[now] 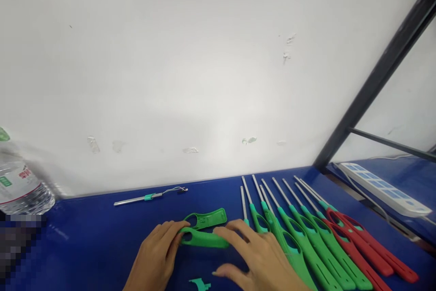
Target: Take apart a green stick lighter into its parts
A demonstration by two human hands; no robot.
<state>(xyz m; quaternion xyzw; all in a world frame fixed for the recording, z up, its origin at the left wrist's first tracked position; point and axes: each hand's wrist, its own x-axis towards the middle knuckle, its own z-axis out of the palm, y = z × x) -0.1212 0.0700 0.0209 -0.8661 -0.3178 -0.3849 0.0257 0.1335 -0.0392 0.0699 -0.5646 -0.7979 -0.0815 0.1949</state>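
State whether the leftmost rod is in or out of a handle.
Out: the rod lies on the table, wires bare, no handle around it.

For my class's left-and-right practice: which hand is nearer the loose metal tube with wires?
Left. The left hand is on the near side of the metal tube, at the left end of the front green shell; the right hand is farther right, at its other end.

The gripped shell [207,239] was smooth plastic; the rod [131,201] beyond the grip was shiny metal; the tabletop [91,241] beneath it looked smooth, fairly glossy
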